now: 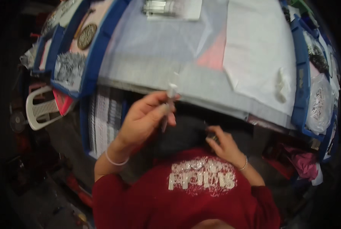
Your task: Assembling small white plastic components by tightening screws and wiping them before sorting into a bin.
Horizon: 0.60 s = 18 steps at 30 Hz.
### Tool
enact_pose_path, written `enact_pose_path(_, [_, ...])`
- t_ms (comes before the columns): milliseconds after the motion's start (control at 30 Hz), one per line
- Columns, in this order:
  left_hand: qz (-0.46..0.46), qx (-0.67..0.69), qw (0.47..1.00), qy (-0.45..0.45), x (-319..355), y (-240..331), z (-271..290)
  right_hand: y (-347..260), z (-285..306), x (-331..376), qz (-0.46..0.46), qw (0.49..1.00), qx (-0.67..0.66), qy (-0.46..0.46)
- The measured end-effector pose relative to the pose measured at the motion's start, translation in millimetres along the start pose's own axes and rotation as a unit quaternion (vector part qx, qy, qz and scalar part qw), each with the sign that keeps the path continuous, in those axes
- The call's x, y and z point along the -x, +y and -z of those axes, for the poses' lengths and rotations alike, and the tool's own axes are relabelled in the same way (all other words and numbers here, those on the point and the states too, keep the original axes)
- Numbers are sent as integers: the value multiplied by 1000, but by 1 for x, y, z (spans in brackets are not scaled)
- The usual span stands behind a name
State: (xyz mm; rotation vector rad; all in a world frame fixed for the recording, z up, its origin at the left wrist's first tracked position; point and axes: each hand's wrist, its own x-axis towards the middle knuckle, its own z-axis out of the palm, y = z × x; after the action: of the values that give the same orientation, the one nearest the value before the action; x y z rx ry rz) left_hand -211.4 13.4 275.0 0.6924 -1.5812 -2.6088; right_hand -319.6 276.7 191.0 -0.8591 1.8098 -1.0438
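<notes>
My left hand (143,118) is raised just in front of the table's near edge, thumb and fingers pinched on a slim, shiny, whitish piece (172,91). The piece's upper end sticks up past the fingertips; blur hides its exact kind. Lower and to the right, close to my red shirt, my right hand (226,147) has its fingers curled around something small and dark. What that is cannot be made out. Beyond both hands lies the grey-covered table (140,72), with several silvery metal parts (161,7) on a white sheet at its far side.
Blue bins flank the table: on the left one holds a clear bag of silvery parts (68,70), on the right another holds a bag of small pieces (320,105). White cloth (260,49) covers the table's right part. A pale plastic chair (35,108) stands at left.
</notes>
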Motion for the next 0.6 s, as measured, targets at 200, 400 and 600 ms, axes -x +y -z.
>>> enact_pose_path(200, [224,131,965,-26,30,-92,-4,-15,-4,-12,-55,988,-140,21])
enact_pose_path(400, [237,136,959,-76,37,-115,-9,-18,-24,-31,-186,844,-502,25])
enact_pose_path(600, [232,39,966,-104,36,-120,-16,-2,-27,-37,-124,747,-649,-77])
